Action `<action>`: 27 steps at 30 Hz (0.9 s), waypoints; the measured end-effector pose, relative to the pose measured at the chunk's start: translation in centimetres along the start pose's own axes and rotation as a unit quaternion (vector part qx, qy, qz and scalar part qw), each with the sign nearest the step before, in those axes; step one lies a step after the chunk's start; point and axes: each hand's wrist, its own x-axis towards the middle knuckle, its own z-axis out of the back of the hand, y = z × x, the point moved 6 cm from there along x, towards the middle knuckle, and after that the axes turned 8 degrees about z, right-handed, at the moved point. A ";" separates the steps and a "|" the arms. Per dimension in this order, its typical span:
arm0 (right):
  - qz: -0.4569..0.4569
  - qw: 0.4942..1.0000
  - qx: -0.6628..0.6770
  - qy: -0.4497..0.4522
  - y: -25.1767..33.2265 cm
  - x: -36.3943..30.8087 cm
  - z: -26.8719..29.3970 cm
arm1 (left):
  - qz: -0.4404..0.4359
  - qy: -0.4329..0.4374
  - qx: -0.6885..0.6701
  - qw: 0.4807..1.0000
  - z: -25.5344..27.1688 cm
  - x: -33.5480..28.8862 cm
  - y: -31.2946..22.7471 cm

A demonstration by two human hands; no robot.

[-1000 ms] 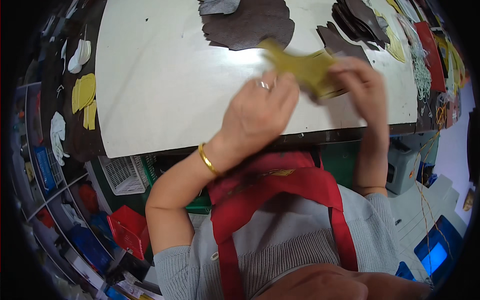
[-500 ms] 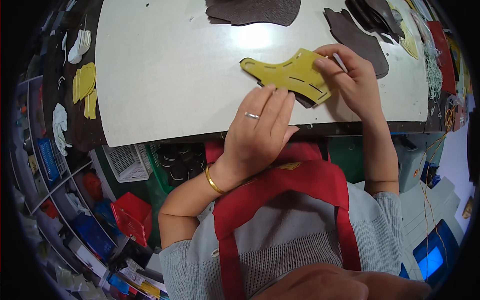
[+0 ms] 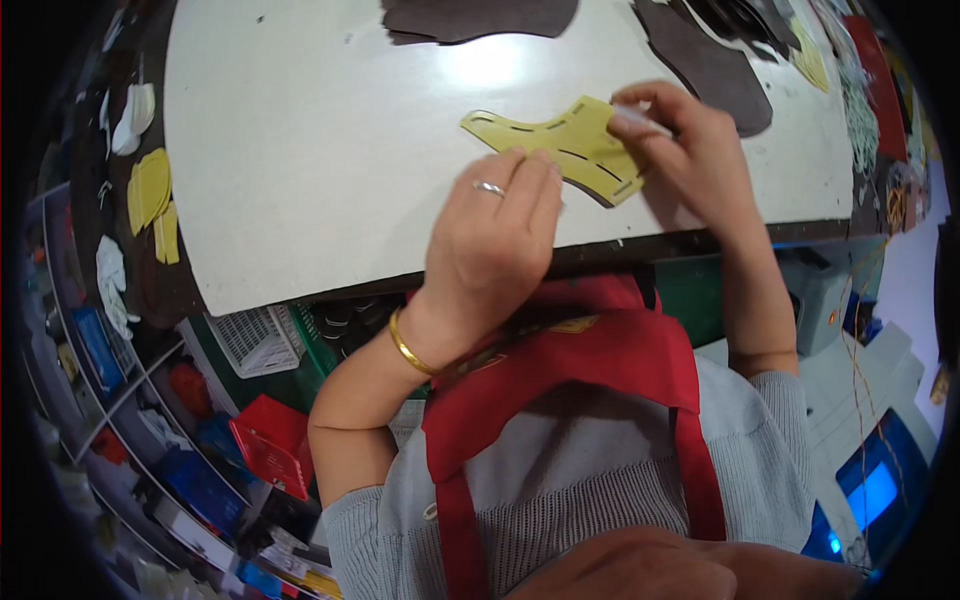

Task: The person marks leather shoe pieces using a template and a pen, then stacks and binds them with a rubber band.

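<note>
A yellow slotted pattern template [image 3: 560, 142] lies on the white work board [image 3: 320, 170], with a thin dark edge of a brown piece showing beneath its lower side. My left hand [image 3: 497, 215] rests over the template's near edge, fingers stretched out and pressing it down; a silver ring and a gold bangle are on this arm. At the template's right end, my right hand [image 3: 690, 150] pinches a slim whitish pen-like tool [image 3: 643, 122] between thumb and fingers. Its tip is hard to make out.
Stacked brown leather pieces [image 3: 480, 18] lie at the far edge, with more brown pieces [image 3: 705, 65] at far right. Yellow templates [image 3: 150, 190] and a white glove [image 3: 115, 285] are on the left. Below the board stand a white basket [image 3: 255, 345] and a red bin [image 3: 272, 445].
The brown piece stuck out past the template's left tip and lower edge before; now it nearly matches the outline. My right thumb has come off the template, and the pen-like tool has turned.
</note>
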 end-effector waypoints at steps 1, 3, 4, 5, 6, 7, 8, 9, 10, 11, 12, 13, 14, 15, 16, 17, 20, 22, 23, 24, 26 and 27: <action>-0.024 0.998 0.056 0.007 -0.7 0.1 0.6 | -0.006 0.005 -0.009 1.000 0.3 0.4 0.0; -0.044 0.995 0.085 0.029 -1.9 -0.1 1.3 | -0.028 0.050 0.029 0.998 0.3 1.5 0.2; -0.050 0.995 0.083 0.025 -2.1 -0.5 1.2 | -0.040 0.061 0.029 0.997 0.1 1.7 0.6; -0.025 0.998 0.060 0.001 -1.8 -0.8 1.2 | -0.045 0.063 0.025 0.997 0.1 1.9 0.6; 0.001 0.999 0.036 -0.023 -1.4 -1.1 1.3 | -0.055 0.071 0.043 0.995 0.1 2.0 0.4; -0.001 0.999 0.037 -0.024 -1.1 -1.4 1.2 | -0.062 0.078 0.065 0.993 0.1 2.0 0.4; 0.018 0.999 -0.009 -0.027 -0.4 -1.6 1.3 | -0.063 0.079 0.065 0.993 0.2 2.0 0.3; 0.038 0.997 -0.055 -0.030 0.1 -1.6 1.3 | -0.075 0.077 0.073 0.992 0.2 1.9 0.0; 0.057 0.996 -0.053 -0.041 0.3 -1.5 1.4 | -0.087 0.072 0.081 0.990 0.2 1.9 -0.2; 0.060 0.996 -0.053 -0.040 0.2 -1.3 1.5 | -0.085 0.071 0.083 0.990 0.2 1.9 -0.3; 0.077 0.990 -0.089 -0.074 0.1 -1.0 2.1 | -0.088 0.062 0.068 0.992 0.1 1.8 -0.4; 0.096 0.982 -0.124 -0.108 0.0 -0.7 2.8 | -0.090 0.052 0.055 0.993 0.0 1.6 -0.5; 0.102 0.981 -0.066 -0.148 -0.4 -0.1 3.5 | -0.086 0.048 0.060 0.993 -0.4 1.4 -0.4; 0.110 0.981 -0.065 -0.146 -0.2 0.4 3.7 | -0.095 0.027 0.061 0.993 -0.6 1.1 -0.5; 0.181 0.968 -0.087 -0.150 1.8 1.1 3.9 | -0.099 0.017 0.061 0.993 -0.8 0.8 -0.6; 0.252 0.949 -0.109 -0.154 3.6 1.6 3.9 | -0.102 0.006 0.062 0.993 -0.8 0.6 -0.6; 0.286 0.952 -0.099 -0.035 5.9 3.5 0.3 | -0.095 0.003 0.045 0.994 -0.6 0.4 -0.5; 0.227 0.973 0.002 0.036 6.3 4.7 -2.4 | -0.084 0.002 0.027 0.996 -0.7 0.4 -0.5; 0.231 0.971 0.011 0.063 6.2 5.4 -3.8 | -0.083 0.000 0.029 0.996 -0.5 0.4 -0.5; 0.235 0.968 0.019 0.090 6.3 5.8 -4.7 | -0.084 0.019 0.024 0.996 -0.5 0.4 -0.6; 0.236 0.968 -0.011 0.090 6.9 6.1 -5.2 | -0.084 0.035 0.018 0.996 -0.6 0.5 -0.5; 0.234 0.967 -0.039 0.090 7.0 6.2 -5.3 | -0.087 0.027 0.009 0.996 -0.5 0.5 -0.5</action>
